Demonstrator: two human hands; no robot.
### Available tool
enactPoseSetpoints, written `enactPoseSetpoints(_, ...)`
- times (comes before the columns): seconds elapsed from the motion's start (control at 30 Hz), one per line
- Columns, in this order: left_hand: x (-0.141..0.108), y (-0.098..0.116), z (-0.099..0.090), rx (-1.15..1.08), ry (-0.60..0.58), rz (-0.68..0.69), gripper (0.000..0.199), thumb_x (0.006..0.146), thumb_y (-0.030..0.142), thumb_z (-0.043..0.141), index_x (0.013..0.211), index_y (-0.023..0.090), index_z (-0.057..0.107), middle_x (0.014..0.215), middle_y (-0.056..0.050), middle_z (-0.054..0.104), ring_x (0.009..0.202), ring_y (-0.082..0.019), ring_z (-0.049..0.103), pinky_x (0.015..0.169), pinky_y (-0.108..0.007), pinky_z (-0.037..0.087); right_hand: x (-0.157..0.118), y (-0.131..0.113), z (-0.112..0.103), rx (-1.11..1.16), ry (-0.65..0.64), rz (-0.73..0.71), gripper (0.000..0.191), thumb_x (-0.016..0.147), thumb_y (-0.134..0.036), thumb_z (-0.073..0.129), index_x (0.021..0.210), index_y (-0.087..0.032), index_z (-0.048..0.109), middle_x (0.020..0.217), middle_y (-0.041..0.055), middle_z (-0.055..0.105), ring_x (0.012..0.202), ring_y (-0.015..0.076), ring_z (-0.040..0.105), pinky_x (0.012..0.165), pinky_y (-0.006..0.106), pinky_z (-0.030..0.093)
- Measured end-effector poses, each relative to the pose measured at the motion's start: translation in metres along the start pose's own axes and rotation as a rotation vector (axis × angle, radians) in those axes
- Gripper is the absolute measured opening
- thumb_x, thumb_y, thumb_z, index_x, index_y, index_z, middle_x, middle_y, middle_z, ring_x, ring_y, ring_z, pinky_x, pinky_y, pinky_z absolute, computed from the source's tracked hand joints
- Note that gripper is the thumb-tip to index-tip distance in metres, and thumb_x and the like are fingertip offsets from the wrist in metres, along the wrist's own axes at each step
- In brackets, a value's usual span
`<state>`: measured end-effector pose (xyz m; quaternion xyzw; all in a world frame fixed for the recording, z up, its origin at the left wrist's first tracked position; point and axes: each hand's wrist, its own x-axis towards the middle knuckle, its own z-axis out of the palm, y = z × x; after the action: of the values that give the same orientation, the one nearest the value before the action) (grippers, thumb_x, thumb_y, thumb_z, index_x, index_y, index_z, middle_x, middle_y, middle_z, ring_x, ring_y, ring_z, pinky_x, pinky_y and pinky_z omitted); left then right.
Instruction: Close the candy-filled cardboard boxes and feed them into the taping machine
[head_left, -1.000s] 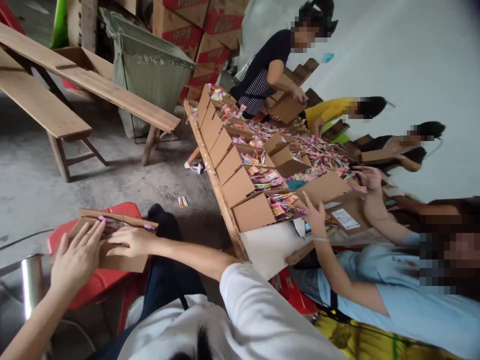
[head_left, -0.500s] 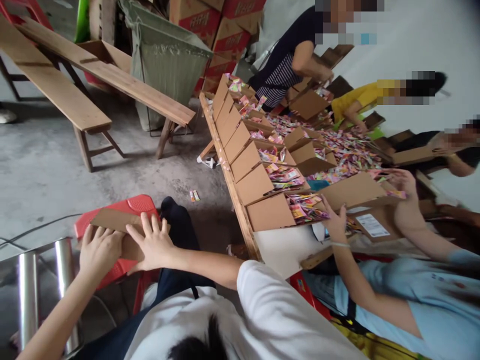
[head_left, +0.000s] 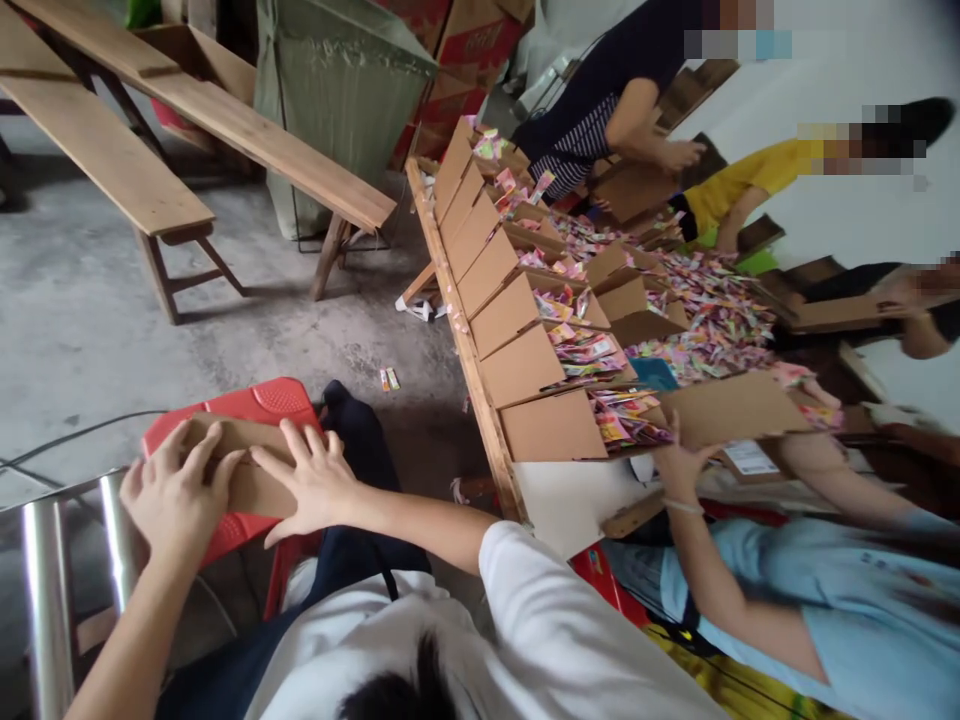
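A small brown cardboard box (head_left: 259,484) lies on a red plastic stool (head_left: 281,400) at the lower left. My left hand (head_left: 176,485) rests over the box's left end, its fingers apart and bent across the cardboard. From the right, my right hand (head_left: 315,480) lies on the box's other end with fingers spread and the thumb along the near side. The underside of the box is hidden.
Metal rollers (head_left: 49,600) stand left of the stool. On the right, a wooden-edged table (head_left: 465,370) holds open boxes (head_left: 551,425) of colourful packets. A person in light blue (head_left: 757,590) holds a carton. Benches (head_left: 112,160) stand at the upper left.
My left hand has shifted left and its fingers have lifted and parted more. My right hand stays on the box. The view has shifted slightly, and the neighbouring person's carton has moved.
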<state>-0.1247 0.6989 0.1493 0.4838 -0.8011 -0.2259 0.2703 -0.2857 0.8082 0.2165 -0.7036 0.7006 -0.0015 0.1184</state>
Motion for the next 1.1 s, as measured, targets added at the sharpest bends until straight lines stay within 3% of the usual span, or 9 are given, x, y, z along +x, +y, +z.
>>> enactPoseSetpoints(0.13, 0.006, 0.010, 0.000, -0.077, 0.081, -0.068, 0.038, 0.092, 0.051, 0.051, 0.116, 0.027, 0.069, 0.142, -0.008, 0.057, 0.128, -0.033, 0.054, 0.113, -0.052, 0.031, 0.002, -0.004, -0.006, 0.040, -0.041, 0.047, 0.104, 0.069, -0.064, 0.075, 0.156, -0.042, 0.021, 0.160, 0.0152, 0.017, 0.132, 0.0423, 0.037, 0.100, 0.060, 0.038)
enactPoseSetpoints(0.2, -0.007, 0.013, 0.003, -0.246, 0.149, -0.157, 0.044, 0.091, 0.050, 0.052, 0.120, 0.019, 0.065, 0.152, -0.013, 0.045, 0.140, -0.031, 0.042, 0.118, -0.046, 0.028, 0.000, 0.001, -0.009, 0.082, -0.033, 0.074, 0.101, 0.067, -0.056, 0.078, 0.154, -0.044, 0.028, 0.157, 0.0140, 0.024, 0.129, 0.0414, 0.040, 0.099, 0.060, 0.039)
enactPoseSetpoints(0.3, -0.038, 0.025, 0.028, -0.601, 0.498, -0.730, 0.057, 0.096, 0.051, 0.043, 0.139, 0.015, 0.045, 0.154, -0.018, 0.038, 0.143, -0.024, 0.037, 0.119, -0.039, 0.029, 0.000, 0.032, -0.006, 0.202, 0.030, 0.084, 0.099, 0.064, -0.053, 0.080, 0.152, -0.040, 0.036, 0.156, 0.0137, 0.027, 0.133, 0.0422, 0.040, 0.104, 0.062, 0.036)
enactPoseSetpoints(0.47, -0.065, 0.074, 0.090, -1.354, 0.205, -1.136, 0.065, 0.098, 0.062, 0.026, 0.128, 0.015, 0.059, 0.127, -0.015, 0.066, 0.117, -0.025, 0.064, 0.100, -0.039, 0.052, -0.001, 0.094, 0.003, 0.619, 0.126, 0.076, 0.099, 0.061, -0.057, 0.077, 0.149, -0.024, 0.046, 0.152, 0.0133, 0.040, 0.139, 0.0336, 0.041, 0.118, 0.049, 0.031)
enactPoseSetpoints(0.6, -0.067, 0.094, 0.086, -1.690, 0.065, -1.273, 0.082, 0.089, 0.078, 0.029, 0.128, 0.015, 0.063, 0.126, -0.017, 0.068, 0.113, -0.030, 0.067, 0.098, -0.043, 0.054, -0.015, 0.091, -0.009, 0.813, 0.195, 0.204, 0.098, 0.064, -0.061, 0.073, 0.148, -0.020, 0.046, 0.148, 0.0131, 0.047, 0.136, 0.0320, 0.045, 0.118, 0.049, 0.033)
enactPoseSetpoints(0.77, -0.090, 0.054, 0.032, -1.535, 0.534, -1.116, 0.076, 0.092, 0.075, 0.025, 0.130, 0.020, 0.062, 0.132, -0.011, 0.066, 0.118, -0.025, 0.065, 0.100, -0.035, 0.052, 0.012, 0.012, -0.031, 0.629, 0.120, -0.137, 0.100, 0.066, -0.058, 0.075, 0.154, -0.026, 0.037, 0.156, 0.0108, 0.036, 0.141, 0.0326, 0.039, 0.118, 0.049, 0.033)
enactPoseSetpoints(0.83, -0.112, 0.025, 0.006, -1.433, 0.585, -1.161, 0.081, 0.093, 0.075, 0.017, 0.130, 0.019, 0.061, 0.127, -0.012, 0.068, 0.113, -0.024, 0.067, 0.094, -0.035, 0.054, 0.035, -0.036, -0.032, 0.473, 0.026, -0.281, 0.099, 0.066, -0.054, 0.077, 0.153, -0.031, 0.037, 0.157, 0.0114, 0.032, 0.140, 0.0361, 0.039, 0.114, 0.054, 0.035)
enactPoseSetpoints(0.97, -0.183, -0.011, -0.035, -1.197, 0.056, -1.333, 0.079, 0.078, 0.082, 0.050, 0.095, 0.009, 0.075, 0.083, -0.017, 0.075, 0.077, -0.026, 0.071, 0.071, -0.034, 0.054, 0.067, -0.135, -0.016, 0.163, -0.061, -0.483, 0.094, 0.062, -0.045, 0.082, 0.148, -0.036, 0.045, 0.153, 0.0166, 0.033, 0.131, 0.0436, 0.040, 0.102, 0.061, 0.036)
enactPoseSetpoints(1.1, -0.241, 0.004, -0.038, -1.241, -0.259, -1.210, 0.073, 0.059, 0.079, 0.071, 0.078, 0.008, 0.074, 0.068, -0.013, 0.072, 0.061, -0.019, 0.065, 0.064, -0.030, 0.048, 0.102, -0.239, 0.016, 0.100, -0.023, -0.569, 0.094, 0.064, -0.050, 0.081, 0.149, -0.038, 0.042, 0.151, 0.0181, 0.032, 0.126, 0.0415, 0.040, 0.100, 0.057, 0.034)
